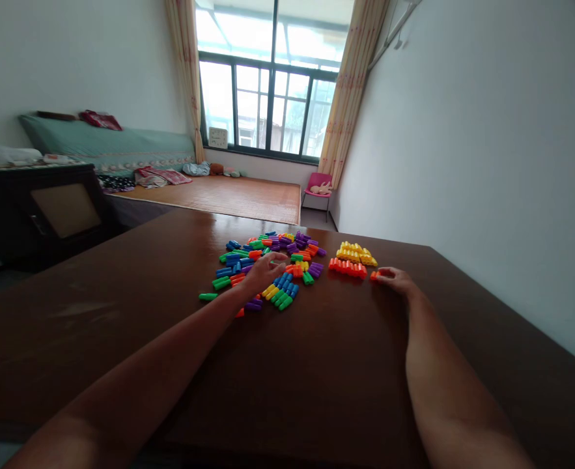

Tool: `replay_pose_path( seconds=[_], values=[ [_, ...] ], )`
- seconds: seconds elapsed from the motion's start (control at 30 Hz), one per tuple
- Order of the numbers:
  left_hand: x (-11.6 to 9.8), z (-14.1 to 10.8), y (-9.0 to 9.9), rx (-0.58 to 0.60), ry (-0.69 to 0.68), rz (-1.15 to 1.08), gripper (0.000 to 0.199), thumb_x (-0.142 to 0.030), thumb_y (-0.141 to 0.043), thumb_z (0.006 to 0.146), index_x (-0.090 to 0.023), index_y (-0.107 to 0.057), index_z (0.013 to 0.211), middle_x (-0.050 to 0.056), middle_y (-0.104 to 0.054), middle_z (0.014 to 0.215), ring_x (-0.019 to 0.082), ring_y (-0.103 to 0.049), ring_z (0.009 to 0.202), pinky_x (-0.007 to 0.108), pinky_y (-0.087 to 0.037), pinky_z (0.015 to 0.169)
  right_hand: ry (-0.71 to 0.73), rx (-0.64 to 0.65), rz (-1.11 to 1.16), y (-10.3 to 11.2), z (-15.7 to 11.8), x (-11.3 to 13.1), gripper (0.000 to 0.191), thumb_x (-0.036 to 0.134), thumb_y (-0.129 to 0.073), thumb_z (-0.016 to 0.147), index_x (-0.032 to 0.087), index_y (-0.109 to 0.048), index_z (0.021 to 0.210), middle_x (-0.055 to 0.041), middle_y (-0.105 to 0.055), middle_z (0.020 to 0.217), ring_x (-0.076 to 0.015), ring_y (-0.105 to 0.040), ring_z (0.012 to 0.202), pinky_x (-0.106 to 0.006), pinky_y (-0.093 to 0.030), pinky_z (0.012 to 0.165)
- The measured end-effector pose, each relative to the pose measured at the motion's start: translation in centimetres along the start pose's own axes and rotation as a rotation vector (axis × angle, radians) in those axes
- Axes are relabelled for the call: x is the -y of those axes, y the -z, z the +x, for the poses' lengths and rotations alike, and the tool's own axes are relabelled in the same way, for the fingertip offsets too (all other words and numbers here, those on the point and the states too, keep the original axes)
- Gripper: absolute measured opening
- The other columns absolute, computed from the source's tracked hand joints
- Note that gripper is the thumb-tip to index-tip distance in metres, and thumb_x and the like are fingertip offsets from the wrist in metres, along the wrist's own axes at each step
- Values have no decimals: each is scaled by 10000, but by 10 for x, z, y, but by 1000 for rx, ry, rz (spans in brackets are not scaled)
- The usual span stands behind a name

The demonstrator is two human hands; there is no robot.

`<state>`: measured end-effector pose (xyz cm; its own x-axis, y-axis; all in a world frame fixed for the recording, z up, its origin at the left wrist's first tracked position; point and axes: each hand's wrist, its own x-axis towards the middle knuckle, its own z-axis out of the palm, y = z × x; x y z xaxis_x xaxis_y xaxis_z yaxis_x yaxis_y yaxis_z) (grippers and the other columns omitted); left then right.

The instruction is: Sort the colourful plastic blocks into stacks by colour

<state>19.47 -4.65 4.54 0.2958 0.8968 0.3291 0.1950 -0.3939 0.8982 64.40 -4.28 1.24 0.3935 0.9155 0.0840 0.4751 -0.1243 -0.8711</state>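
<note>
Several small plastic pieces in green, blue, purple, yellow and orange lie in a mixed pile (283, 280) on the dark brown table (316, 365). Over the middle of that pile is my left hand (266, 269), its fingers apart, with nothing seen in them. To the right of the pile, yellow pieces (355, 253) are grouped in rows, and a row of orange pieces (347, 268) lies in front of them. My right hand (393, 277) pinches a small orange piece (375, 276) at the right end of the orange row, low at the tabletop.
Behind the table stands a low bed (238, 197) with cloths on it. A pink chair (319, 185) holding a plush toy is by the window. A dark cabinet (38, 202) stands at the left, and a white wall (463, 143) runs along the right.
</note>
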Motion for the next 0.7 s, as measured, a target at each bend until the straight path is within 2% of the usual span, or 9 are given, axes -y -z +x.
replay_pose_path(
  seconds=[0.2, 0.27, 0.33, 0.4, 0.47, 0.5, 0.6, 0.7],
  values=[
    [2, -3, 1, -1, -82, 174, 329, -361, -574, 806, -140, -641, 1040, 49, -682, 843, 178, -653, 766, 287, -532, 663, 35, 162, 105, -12, -6, 7, 407, 271, -842, 529, 186, -711, 904, -56, -746, 871, -210, -690, 818, -319, -566, 757],
    [5, -3, 2, -4, -95, 235, 307, -330, -562, 810, -142, -647, 1038, 64, -686, 924, 180, -657, 800, 289, -534, 688, 28, 159, 154, -12, -7, 7, 453, 307, -840, 540, 183, -711, 957, -70, -744, 905, -208, -687, 806, -296, -564, 696],
    [9, 1, 1, -17, -96, 267, 288, -298, -547, 813, -145, -647, 1036, 69, -687, 973, 177, -662, 812, 285, -537, 696, 12, 36, 201, -12, -7, 3, 474, 371, -799, 593, 174, -696, 1012, -87, -736, 940, -192, -677, 772, -258, -537, 596],
    [12, 10, -2, -23, -88, 301, 268, -257, -531, 815, -150, -648, 1031, 67, -690, 988, 175, -666, 821, 282, -542, 705, -13, -188, 239, -13, -5, -5, 454, 421, -715, 660, 153, -674, 1024, -98, -724, 942, -163, -650, 700, -221, -478, 499],
    [13, 26, -8, -20, -85, 388, 251, -219, -528, 812, -157, -655, 1019, 64, -690, 993, 176, -667, 834, 289, -546, 743, -23, -376, 274, -18, 0, -13, 425, 426, -636, 693, 130, -655, 999, -106, -714, 924, -133, -608, 616, -205, -429, 453],
    [13, 36, -12, -7, -93, 453, 250, -207, -532, 809, -160, -660, 1018, 65, -687, 1009, 178, -666, 848, 296, -543, 776, -9, -430, 291, -21, 3, -16, 416, 421, -609, 697, 124, -649, 986, -107, -711, 916, -121, -588, 583, -206, -424, 452],
    [9, 70, -32, 98, -171, 672, 299, -208, -547, 818, -174, -657, 1094, 76, -652, 1134, 198, -640, 981, 317, -500, 918, 92, -482, 287, -29, 10, -22, 400, 417, -561, 694, 127, -646, 957, -99, -709, 887, -109, -565, 538, -232, -457, 493],
    [7, 102, -58, 212, -232, 852, 378, -222, -549, 843, -206, -609, 1216, 79, -569, 1308, 238, -534, 1192, 359, -412, 1043, 158, -466, 199, -35, 14, -25, 384, 402, -533, 695, 128, -656, 936, -105, -715, 861, -129, -586, 536, -266, -487, 535]
  ],
)
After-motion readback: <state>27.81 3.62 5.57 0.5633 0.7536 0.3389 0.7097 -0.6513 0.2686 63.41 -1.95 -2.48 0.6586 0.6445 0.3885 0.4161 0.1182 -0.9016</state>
